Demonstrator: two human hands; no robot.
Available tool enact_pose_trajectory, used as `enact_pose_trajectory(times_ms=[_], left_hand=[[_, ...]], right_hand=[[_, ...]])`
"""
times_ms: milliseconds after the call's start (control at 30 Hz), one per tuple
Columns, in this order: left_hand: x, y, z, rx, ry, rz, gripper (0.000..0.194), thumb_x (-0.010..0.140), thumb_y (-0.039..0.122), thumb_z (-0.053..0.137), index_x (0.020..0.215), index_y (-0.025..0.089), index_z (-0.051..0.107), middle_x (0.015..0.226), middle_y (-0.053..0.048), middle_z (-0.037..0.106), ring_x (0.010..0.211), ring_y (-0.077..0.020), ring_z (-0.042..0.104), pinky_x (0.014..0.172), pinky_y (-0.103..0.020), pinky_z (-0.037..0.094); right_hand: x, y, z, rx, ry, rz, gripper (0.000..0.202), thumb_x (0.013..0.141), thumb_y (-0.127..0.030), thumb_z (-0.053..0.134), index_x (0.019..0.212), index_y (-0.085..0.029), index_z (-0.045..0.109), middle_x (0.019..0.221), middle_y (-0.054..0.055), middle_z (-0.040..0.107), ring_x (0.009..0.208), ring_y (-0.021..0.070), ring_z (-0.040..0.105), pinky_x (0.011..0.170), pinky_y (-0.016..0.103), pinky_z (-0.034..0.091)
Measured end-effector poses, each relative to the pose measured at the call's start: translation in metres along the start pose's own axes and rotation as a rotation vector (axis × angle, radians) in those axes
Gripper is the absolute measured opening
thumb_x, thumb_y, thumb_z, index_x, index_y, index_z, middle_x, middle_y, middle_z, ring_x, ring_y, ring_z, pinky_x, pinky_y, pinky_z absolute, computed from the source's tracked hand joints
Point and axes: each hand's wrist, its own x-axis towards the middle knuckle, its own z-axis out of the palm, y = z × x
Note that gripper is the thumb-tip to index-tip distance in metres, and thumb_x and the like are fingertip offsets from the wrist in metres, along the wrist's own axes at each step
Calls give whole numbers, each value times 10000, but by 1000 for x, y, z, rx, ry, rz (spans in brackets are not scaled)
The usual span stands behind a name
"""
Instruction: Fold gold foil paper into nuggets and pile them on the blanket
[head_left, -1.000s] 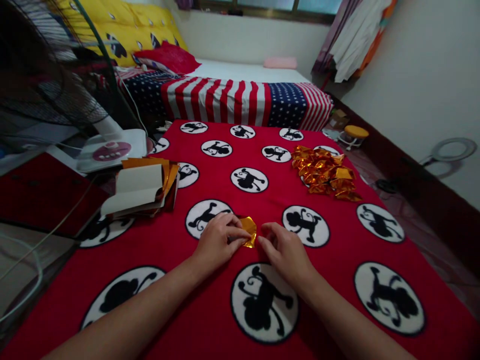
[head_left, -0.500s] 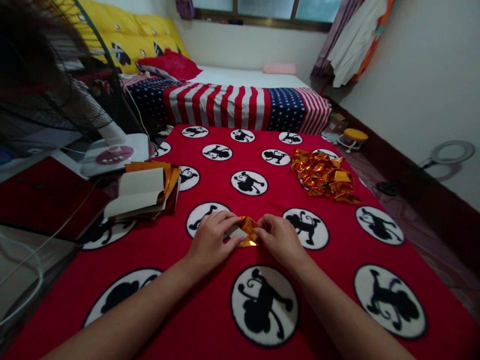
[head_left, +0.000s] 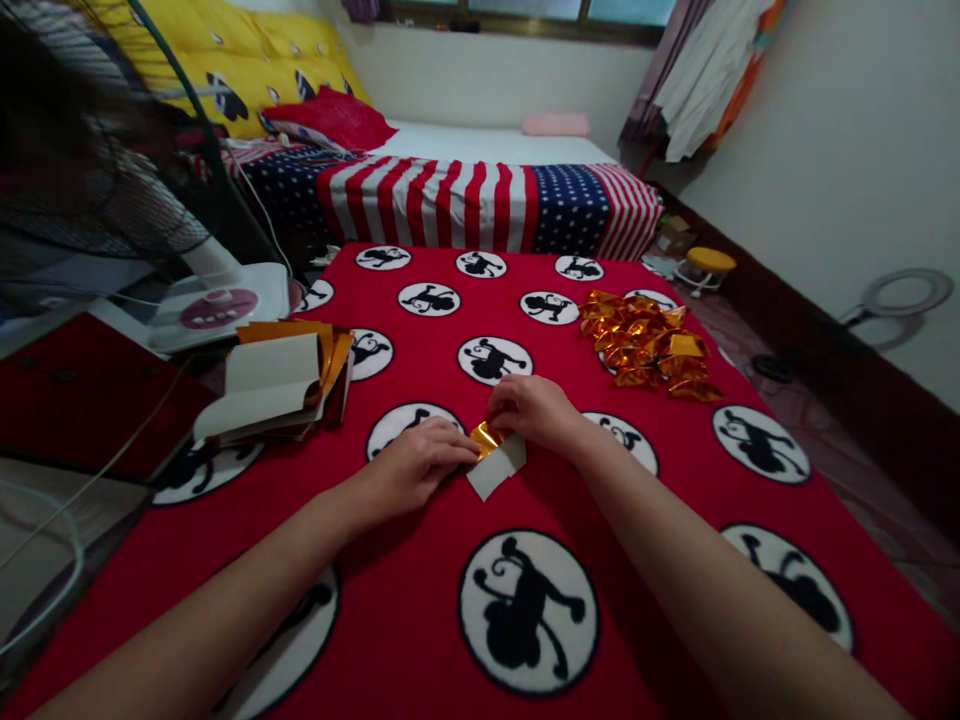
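Observation:
A small folded sheet of gold foil paper point(head_left: 498, 468) lies on the red cloth between my hands, its pale backing facing up on the near side and shiny gold on the far side. My left hand point(head_left: 418, 462) has its fingertips together on the sheet's left edge. At the far right edge, my right hand point(head_left: 536, 410) is closed with bent fingers on the paper. The fingers partly cover the gold side. To the left is a stack of foil paper sheets point(head_left: 274, 375), pale side up on top. A pile of folded gold foil pieces point(head_left: 649, 345) lies to the right.
The red cloth point(head_left: 405, 610) with monkey circles covers the surface in front of me. At the left are a white fan base point(head_left: 221, 305) and a dark red box point(head_left: 82, 385) with a cable across it. A bed point(head_left: 450, 205), a yellow stool point(head_left: 709, 262) and a ring light point(head_left: 907, 292) stand beyond.
The foil paper has been turned so its pale flap points toward me. My right hand has moved to its far edge, and my left hand has shifted slightly left.

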Motion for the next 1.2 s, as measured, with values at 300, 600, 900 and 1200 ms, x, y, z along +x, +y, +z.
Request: enact_pose_trajectory(times_ms=[300, 600, 900, 1200], left_hand=[[-6, -11, 7, 145, 35, 174, 268, 914, 134, 504, 1101, 213, 680, 1145, -88, 707, 1131, -202, 621, 954, -406, 514], [-4, -2, 11, 406, 12, 218, 201, 944, 205, 502, 1046, 188, 675, 1120, -67, 709, 1052, -200, 631, 879, -360, 500], [-4, 17, 26, 437, 104, 186, 190, 945, 186, 473, 965, 164, 661, 948, -66, 710, 920, -189, 632, 814, -333, 500], [-11, 25, 26, 255, 136, 46, 144, 885, 236, 567, 978, 210, 673, 1048, -41, 699, 959, -196, 628, 819, -340, 503]], right_hand=[[-57, -5, 22, 259, 580, 204, 171, 864, -131, 504, 947, -168, 649, 912, 58, 684, 842, 169, 626, 752, 263, 448], [-70, -17, 32, 311, 398, 98, 227, 861, -76, 489, 929, -175, 682, 916, 59, 679, 859, 168, 625, 783, 286, 470], [-89, -25, 29, 232, 248, -30, 478, 651, 62, 536, 1038, -210, 608, 1159, 58, 627, 1098, 207, 561, 974, 371, 427], [-101, -21, 36, 340, 256, -28, 397, 728, 23, 556, 1010, -249, 623, 1256, 59, 558, 1194, 220, 505, 1022, 424, 404]])
